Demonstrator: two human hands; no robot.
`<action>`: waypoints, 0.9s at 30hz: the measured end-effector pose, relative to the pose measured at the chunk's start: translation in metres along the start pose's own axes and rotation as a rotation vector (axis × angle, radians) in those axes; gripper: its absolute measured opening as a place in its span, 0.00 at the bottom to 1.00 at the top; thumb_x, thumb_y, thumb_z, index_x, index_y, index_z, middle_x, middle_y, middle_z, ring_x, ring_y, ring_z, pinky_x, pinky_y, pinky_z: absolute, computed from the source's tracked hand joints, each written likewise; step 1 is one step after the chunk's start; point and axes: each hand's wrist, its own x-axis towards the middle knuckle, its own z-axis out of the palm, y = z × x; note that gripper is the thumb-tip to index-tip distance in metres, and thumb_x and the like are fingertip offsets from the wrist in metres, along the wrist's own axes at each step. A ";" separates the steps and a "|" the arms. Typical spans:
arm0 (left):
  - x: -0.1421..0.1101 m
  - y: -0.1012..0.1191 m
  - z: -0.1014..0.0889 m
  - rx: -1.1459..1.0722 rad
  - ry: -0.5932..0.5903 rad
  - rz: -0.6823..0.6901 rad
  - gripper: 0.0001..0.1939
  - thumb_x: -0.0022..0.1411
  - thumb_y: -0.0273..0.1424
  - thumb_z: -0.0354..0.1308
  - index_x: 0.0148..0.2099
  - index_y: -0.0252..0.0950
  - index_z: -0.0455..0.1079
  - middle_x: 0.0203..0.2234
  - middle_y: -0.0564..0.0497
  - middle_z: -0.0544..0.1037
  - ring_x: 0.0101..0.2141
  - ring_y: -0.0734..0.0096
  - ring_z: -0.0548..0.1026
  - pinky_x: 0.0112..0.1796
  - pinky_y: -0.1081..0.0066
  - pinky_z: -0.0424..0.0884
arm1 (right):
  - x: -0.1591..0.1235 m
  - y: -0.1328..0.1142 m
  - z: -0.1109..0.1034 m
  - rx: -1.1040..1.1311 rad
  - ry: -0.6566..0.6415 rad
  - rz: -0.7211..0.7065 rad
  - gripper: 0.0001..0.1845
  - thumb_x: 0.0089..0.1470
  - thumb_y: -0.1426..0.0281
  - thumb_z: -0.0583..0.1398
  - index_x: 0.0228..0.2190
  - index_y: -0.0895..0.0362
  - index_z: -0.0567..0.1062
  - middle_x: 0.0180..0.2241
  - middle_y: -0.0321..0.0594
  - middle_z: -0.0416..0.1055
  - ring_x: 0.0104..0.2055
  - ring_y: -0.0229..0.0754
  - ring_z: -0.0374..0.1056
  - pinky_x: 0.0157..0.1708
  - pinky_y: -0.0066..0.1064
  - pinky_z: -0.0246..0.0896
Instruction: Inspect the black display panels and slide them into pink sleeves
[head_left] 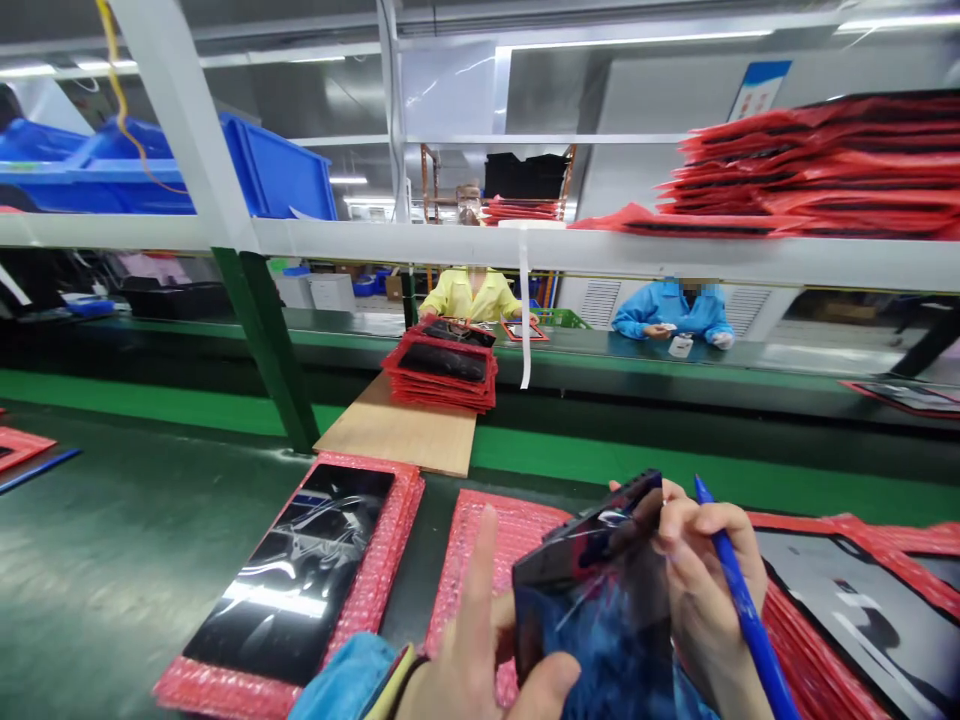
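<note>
My left hand holds the near left edge of a glossy black panel tilted up in front of me, thumb against its side and forefinger stretched up. My right hand grips the panel's upper right edge and also holds a blue pen slanting down to the right. Under the panel lies an empty red bubble-wrap pouch. To its left another black panel rests on a red pouch.
A stack of red pouches with a panel lies at my right. A brown board carries a stack of pouched panels. Beyond the conveyor sit two people. The shelf above holds blue bins and red pouches.
</note>
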 end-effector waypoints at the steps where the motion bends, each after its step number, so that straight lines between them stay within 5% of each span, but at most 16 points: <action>1: -0.003 -0.003 -0.002 0.018 -0.011 -0.012 0.51 0.59 0.34 0.63 0.72 0.46 0.31 0.38 0.47 0.82 0.31 0.58 0.79 0.38 0.64 0.76 | 0.000 0.001 0.001 0.013 0.002 0.017 0.13 0.45 0.71 0.69 0.30 0.49 0.71 0.22 0.32 0.68 0.36 0.44 0.67 0.43 0.43 0.63; 7: -0.015 -0.008 -0.007 0.027 -0.020 -0.026 0.44 0.56 0.37 0.63 0.71 0.50 0.46 0.44 0.44 0.80 0.39 0.51 0.79 0.40 0.61 0.77 | -0.002 0.003 0.001 0.048 -0.005 0.060 0.13 0.44 0.69 0.69 0.31 0.47 0.71 0.23 0.28 0.67 0.29 0.42 0.64 0.41 0.44 0.66; 12: -0.002 0.001 0.003 -0.045 0.013 -0.045 0.30 0.58 0.35 0.63 0.62 0.50 0.64 0.39 0.45 0.78 0.38 0.56 0.77 0.42 0.63 0.74 | -0.001 0.002 0.002 -0.002 0.022 0.070 0.15 0.41 0.67 0.70 0.29 0.48 0.70 0.21 0.28 0.66 0.28 0.41 0.63 0.46 0.43 0.63; 19: 0.024 0.027 0.010 -0.182 -0.111 -0.117 0.29 0.62 0.35 0.60 0.63 0.49 0.55 0.37 0.49 0.76 0.31 0.71 0.73 0.35 0.73 0.69 | -0.004 -0.005 0.006 -0.073 0.028 0.289 0.13 0.47 0.69 0.68 0.31 0.50 0.67 0.28 0.31 0.66 0.47 0.44 0.67 0.55 0.40 0.55; 24: 0.039 0.032 0.003 -0.354 -0.215 -0.086 0.32 0.62 0.30 0.61 0.62 0.52 0.51 0.45 0.51 0.74 0.41 0.72 0.74 0.45 0.73 0.68 | -0.002 -0.004 0.005 -0.066 0.017 0.397 0.13 0.47 0.70 0.68 0.30 0.50 0.68 0.28 0.30 0.66 0.47 0.41 0.67 0.56 0.34 0.55; 27: 0.048 0.030 0.001 -0.440 -0.229 -0.069 0.31 0.62 0.35 0.62 0.62 0.49 0.51 0.44 0.50 0.75 0.39 0.70 0.76 0.42 0.71 0.70 | 0.000 -0.002 0.003 -0.073 0.009 0.441 0.13 0.44 0.69 0.69 0.28 0.51 0.69 0.26 0.30 0.65 0.45 0.41 0.68 0.57 0.35 0.55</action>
